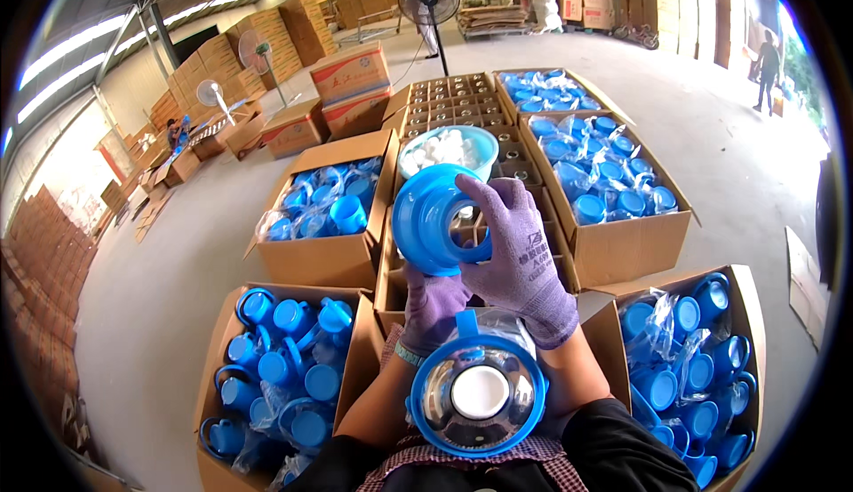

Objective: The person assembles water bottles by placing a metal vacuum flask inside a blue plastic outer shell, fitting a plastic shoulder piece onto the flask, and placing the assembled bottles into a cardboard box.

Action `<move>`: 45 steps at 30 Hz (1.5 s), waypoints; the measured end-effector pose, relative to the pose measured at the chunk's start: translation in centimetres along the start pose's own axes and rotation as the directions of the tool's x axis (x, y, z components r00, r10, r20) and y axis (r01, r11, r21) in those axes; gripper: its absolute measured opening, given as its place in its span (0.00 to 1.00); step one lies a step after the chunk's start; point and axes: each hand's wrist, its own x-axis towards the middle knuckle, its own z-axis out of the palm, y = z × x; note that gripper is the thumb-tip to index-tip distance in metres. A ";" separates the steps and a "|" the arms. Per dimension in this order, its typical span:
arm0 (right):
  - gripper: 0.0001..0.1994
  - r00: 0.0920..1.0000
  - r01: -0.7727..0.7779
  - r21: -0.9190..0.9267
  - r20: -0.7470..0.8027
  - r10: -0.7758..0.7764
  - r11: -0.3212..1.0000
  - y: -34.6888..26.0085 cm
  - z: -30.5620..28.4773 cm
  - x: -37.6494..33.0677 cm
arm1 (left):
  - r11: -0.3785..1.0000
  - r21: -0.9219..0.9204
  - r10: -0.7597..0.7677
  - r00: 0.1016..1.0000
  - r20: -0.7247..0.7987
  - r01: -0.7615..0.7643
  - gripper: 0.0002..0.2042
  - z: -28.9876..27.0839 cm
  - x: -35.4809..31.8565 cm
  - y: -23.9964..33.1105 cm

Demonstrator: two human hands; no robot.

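**Blue lid in both gloved hands above a ring of open cartons**

Warehouse floor of pale concrete runs out on all sides in the head view, with stacked brown cartons along the left wall, standing fans farther back and other people well apart near the far end and the right doorway.

Both hands wear purple knit gloves. The right hand is wrapped over the right side of a blue plastic lid, fingers curled and pressed against its rim. The left hand comes up from below and is closed on the lid's underside; most of its fingers are hidden behind the lid. The lid is held in the air, tilted so its hollow faces the camera, just above a divided carton of empty-looking cells. Close to the person's chest sits a steel-lined jug body with a blue collar, its mouth open and no lid on it yet, so by my reading the fitting of this piece is not yet done.

A light blue bowl of white small parts rests on the divided carton just beyond the lid. Cartons of bagged blue parts stand on the left, upper left, upper right and right, all well filled.

Room to move is tight: carton flaps crowd both elbows, and open space lies only upward and in the narrow gap between lid and jug.
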 end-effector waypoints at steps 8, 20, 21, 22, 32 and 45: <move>0.25 0.999 -0.030 0.425 0.022 0.023 0.905 -0.9 -1.4 -3.2 | 0.999 0.034 0.025 1.000 0.016 -0.026 0.45 -0.8 -1.8 0.3; 0.13 0.973 -0.201 0.344 -0.040 0.228 0.917 -1.1 -1.7 -4.4 | 0.992 0.010 0.117 0.936 0.331 -0.127 0.34 -3.9 -2.2 -1.0; 0.14 0.968 -0.214 0.358 -0.046 0.246 0.909 -1.0 -1.4 -4.5 | 0.991 0.000 0.126 0.934 0.335 -0.134 0.34 -4.3 -2.3 -1.1; 0.14 0.965 -0.216 0.374 -0.059 0.256 0.902 -0.9 -1.2 -4.6 | 0.990 0.000 0.131 0.930 0.344 -0.139 0.34 -4.6 -2.3 -1.2; 0.08 0.952 -0.226 0.384 -0.107 0.287 0.895 -1.6 -1.2 -5.0 | 0.989 -0.034 0.145 0.914 0.379 -0.143 0.34 -5.9 -2.3 -1.6; 0.10 0.992 -0.114 0.236 -0.025 0.123 0.965 -1.8 -2.2 -4.8 | 0.990 -0.049 0.141 0.910 0.390 -0.132 0.33 -6.1 -2.5 -1.8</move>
